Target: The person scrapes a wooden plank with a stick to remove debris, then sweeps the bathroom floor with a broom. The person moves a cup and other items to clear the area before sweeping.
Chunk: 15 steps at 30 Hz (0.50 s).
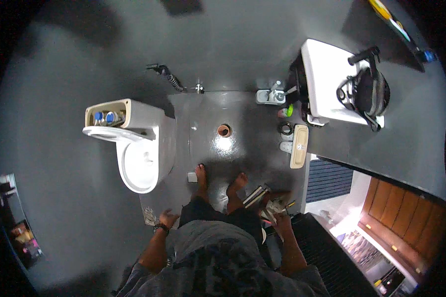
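My left hand [168, 219], with a dark watch on its wrist, hangs beside my shorts. Its fingers are apart and hold nothing. On the other side, my right hand [282, 223] is at a cluster of tools and long pale strips [256, 195]. Blur hides whether its fingers grip one of them. A terracotta-coloured pot [223, 130] stands on the wet grey floor [208, 111] ahead of my bare feet. To the left is a white toilet [141, 167] with its seat lid raised. Its cistern [145, 111] is uncovered, and bottles with blue caps [106, 117] sit inside.
A black bag [371, 91] rests on the white washbasin [323, 81]. Below it, the cistern lid [299, 146] lies near slippers [286, 147] and a green-topped bottle [286, 111]. A caddy [270, 97] stands by the wall, near a bidet sprayer hose [174, 81]. The doorway [329, 182] opens at right.
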{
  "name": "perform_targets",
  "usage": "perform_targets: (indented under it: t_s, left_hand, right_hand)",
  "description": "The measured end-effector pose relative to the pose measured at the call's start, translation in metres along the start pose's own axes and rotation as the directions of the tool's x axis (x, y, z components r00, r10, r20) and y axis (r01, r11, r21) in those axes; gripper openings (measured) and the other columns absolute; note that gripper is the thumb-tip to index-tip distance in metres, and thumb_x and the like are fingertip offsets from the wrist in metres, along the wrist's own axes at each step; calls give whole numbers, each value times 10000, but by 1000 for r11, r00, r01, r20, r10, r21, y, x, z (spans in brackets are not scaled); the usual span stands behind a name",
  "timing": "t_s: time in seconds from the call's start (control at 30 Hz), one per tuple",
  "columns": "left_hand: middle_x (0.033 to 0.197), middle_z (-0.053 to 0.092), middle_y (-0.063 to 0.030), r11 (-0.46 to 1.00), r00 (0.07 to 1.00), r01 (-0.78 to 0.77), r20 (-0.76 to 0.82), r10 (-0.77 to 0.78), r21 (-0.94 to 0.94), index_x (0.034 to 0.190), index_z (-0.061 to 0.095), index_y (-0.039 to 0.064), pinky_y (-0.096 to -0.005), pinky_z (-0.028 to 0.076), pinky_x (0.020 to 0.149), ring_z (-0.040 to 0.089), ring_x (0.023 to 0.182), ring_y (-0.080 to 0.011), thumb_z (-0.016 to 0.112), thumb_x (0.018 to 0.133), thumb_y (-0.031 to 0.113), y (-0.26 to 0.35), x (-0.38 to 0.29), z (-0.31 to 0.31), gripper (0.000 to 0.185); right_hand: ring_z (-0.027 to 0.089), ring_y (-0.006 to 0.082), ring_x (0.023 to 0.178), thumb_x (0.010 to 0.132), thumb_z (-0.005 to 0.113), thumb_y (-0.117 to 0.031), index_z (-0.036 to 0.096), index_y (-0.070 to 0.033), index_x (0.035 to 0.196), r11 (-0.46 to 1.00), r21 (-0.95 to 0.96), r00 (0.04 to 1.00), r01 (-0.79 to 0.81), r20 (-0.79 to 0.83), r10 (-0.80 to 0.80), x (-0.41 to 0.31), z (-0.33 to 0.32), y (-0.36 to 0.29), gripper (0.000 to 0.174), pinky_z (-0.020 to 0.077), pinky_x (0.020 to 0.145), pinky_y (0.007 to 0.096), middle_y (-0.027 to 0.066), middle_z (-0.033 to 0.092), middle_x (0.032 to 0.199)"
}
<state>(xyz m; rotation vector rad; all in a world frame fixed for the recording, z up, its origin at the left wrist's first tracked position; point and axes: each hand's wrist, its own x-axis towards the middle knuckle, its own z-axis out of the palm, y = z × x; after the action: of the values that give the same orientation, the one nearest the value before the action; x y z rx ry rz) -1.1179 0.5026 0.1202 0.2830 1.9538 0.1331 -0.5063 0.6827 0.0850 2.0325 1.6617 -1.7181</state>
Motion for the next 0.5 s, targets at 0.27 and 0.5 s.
perform_targets:
  t_s: [0.27,0.5]
  left_hand:
    - [951,709,-94,907,993,120,58,-106,-404,1327,536,41,-287,502,605,624,728,-138,827,792,285,36,-3,33,657]
    - [1021,698,-116,990,992,-93,76,101,-103,1292,577,76,-380,536,731,654,846,-231,799,784,351,77,17,-18,619]
  right_hand:
    - [668,230,693,860,647,-294,697,42,1036,983,-129,990,-132,-59,125,23,-53,-127,383,533,624,366,142,684,785]
    - [685,264,809,825,703,-372,675,13,1121,943,75,945,-325,74,320,40,16,-127,486,542,705,393,168,680,870]
